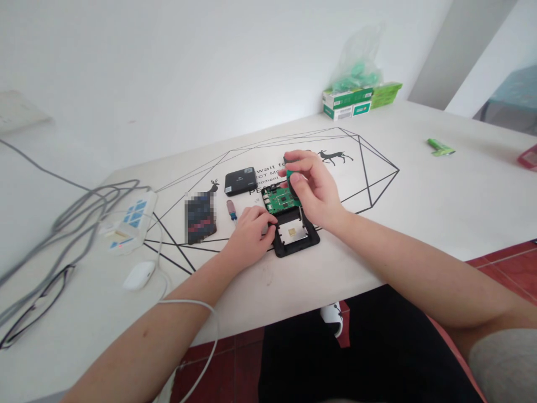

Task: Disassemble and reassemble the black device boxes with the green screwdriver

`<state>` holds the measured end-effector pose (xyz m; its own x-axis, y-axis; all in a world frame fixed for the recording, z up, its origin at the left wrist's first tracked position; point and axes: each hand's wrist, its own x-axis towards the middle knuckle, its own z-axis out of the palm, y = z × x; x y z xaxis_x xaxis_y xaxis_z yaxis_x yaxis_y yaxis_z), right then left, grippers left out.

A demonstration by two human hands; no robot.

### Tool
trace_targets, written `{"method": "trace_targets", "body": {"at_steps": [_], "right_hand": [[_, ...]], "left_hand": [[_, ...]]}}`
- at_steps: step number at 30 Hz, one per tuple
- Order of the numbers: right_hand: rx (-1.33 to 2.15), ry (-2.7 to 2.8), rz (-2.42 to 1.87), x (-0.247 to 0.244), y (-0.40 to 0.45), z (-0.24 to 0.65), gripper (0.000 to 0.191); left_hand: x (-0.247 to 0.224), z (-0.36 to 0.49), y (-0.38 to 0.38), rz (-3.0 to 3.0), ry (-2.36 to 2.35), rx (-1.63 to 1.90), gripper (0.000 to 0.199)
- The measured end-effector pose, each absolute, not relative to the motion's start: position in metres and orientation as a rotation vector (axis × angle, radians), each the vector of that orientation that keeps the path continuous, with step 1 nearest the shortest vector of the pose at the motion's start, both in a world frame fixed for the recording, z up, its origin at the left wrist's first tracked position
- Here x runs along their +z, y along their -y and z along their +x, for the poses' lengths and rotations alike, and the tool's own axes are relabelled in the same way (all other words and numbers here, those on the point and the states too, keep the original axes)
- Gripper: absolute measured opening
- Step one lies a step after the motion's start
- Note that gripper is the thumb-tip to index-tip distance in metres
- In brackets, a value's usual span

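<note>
An opened black device casing [314,246] lies on the table before me, with a silvery metal plate [289,233] inside. At its far side sits a green circuit board [280,200] with ports along one edge. My left hand [251,235] is closed at the casing's left edge, fingertips gripping it. Above the board's right side, my right hand [314,187] is closed around a green-and-black hand tool [289,174]; my fingers hide much of it, so its exact kind is unclear. A small screwdriver [231,209] lies left of the board.
A black box-shaped device [240,181] and a pixelated dark object [200,218] lie to the left. Farther left are a power strip [133,221], cables, a white earbud case [140,275] and glasses [39,305]. Green-and-white boxes [347,99] stand at the back; a green packet [440,148] lies right.
</note>
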<state>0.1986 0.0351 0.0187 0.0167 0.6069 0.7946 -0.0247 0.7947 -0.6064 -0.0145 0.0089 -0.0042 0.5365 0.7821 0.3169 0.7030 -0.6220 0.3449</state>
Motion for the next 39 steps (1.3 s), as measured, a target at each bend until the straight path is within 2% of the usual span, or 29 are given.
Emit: {"method": "trace_targets", "body": {"at_steps": [3, 10, 14, 16, 19, 28, 34, 39], "right_hand": [[0.611, 1.491, -0.471, 0.015, -0.035, 0.194, 0.025], [0.677, 1.475, -0.518, 0.014, -0.033, 0.196, 0.038], [0.742, 1.532, -0.458, 0.014, -0.029, 0.199, 0.025], [0.776, 1.555, -0.44, 0.015, -0.028, 0.2, 0.025], [0.718, 1.584, -0.463, 0.016, -0.028, 0.201, 0.026], [0.226, 1.613, -0.531, 0.014, -0.041, 0.2, 0.021], [0.238, 1.688, -0.358, 0.021, -0.038, 0.205, 0.022], [0.414, 1.676, -0.436, 0.023, -0.031, 0.207, 0.024]], "left_hand": [[-0.009, -0.017, -0.011, 2.603, -1.418, 0.652, 0.028], [-0.013, -0.018, -0.012, 2.415, -1.492, 0.336, 0.057], [-0.009, -0.016, -0.008, 2.439, -1.453, 0.23, 0.071], [-0.008, -0.015, -0.007, 2.472, -1.444, 0.189, 0.075], [-0.009, -0.016, -0.007, 2.51, -1.456, 0.164, 0.078], [-0.01, -0.017, -0.007, 2.487, -1.465, 0.135, 0.082], [-0.007, -0.015, -0.006, 2.463, -1.484, 0.1, 0.085], [-0.008, -0.016, -0.007, 2.479, -1.486, 0.126, 0.083]]}}
